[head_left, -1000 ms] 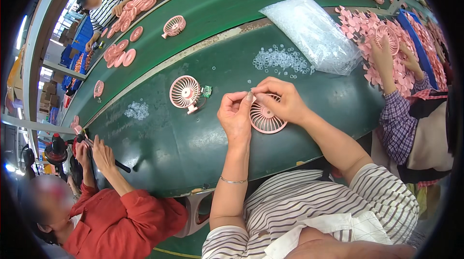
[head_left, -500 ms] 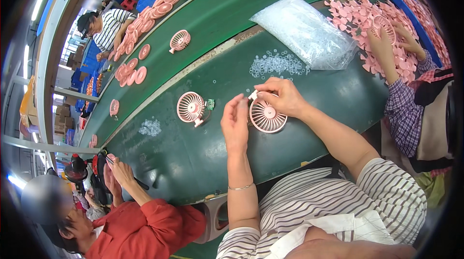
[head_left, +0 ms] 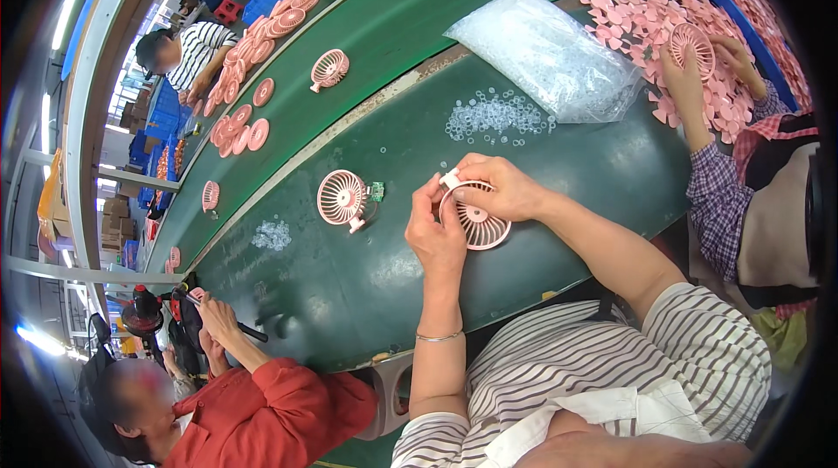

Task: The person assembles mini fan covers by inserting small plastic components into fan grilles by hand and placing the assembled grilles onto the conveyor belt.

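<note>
Between my hands is a round pink fan housing [head_left: 485, 230] with a slatted grille and a short pale stem at its upper left. My left hand [head_left: 436, 225] pinches at the stem side, fingers bent around that edge. My right hand [head_left: 504, 188] grips the upper rim, its thumb across the grille and fingertips by the stem. Whether a small ring sits between the fingertips is hidden. A second pink fan housing [head_left: 342, 196] lies to the left on the green table, with a small green circuit board [head_left: 377, 191] beside it. Many small clear rings [head_left: 495, 116] lie beyond my hands.
A clear plastic bag of rings [head_left: 550, 53] lies at the back. To the right, a co-worker's hands hold a fan housing [head_left: 691, 51] over pink fan blades [head_left: 624, 18]. A green conveyor belt [head_left: 384, 31] carries pink parts. At left, a red-sleeved co-worker [head_left: 271, 407] holds a tool.
My left hand has closed in, its fingers now bent against the held housing near the stem. The housing has shifted slightly down and left, and its stem now tilts further left.
</note>
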